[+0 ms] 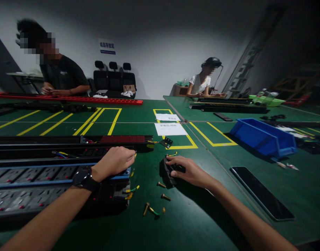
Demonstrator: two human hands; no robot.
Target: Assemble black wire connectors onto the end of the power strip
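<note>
My left hand [114, 162], with a dark watch on the wrist, is closed over the end of a power strip with blue edges [71, 172]. A small yellowish thing shows at its fingertips, too small to name. To the right, my right hand [188, 170] has its fingers and thumb around a black plastic part [168, 174] on the green table. A yellow-green wire [172, 154] lies just beyond that part. Nearer me are several brass bolts [166, 197] and a short yellow-green wire [154, 211]. More wire ends [132, 190] stick out of the nearest strip.
A phone [261, 191] and a blue bin [264, 139] are on the right. White paper sheets [170, 129] and a small black plate [166, 142] lie ahead. Farther strips [123, 139] stretch left. Two people work across the table, one behind a red rail [97, 100].
</note>
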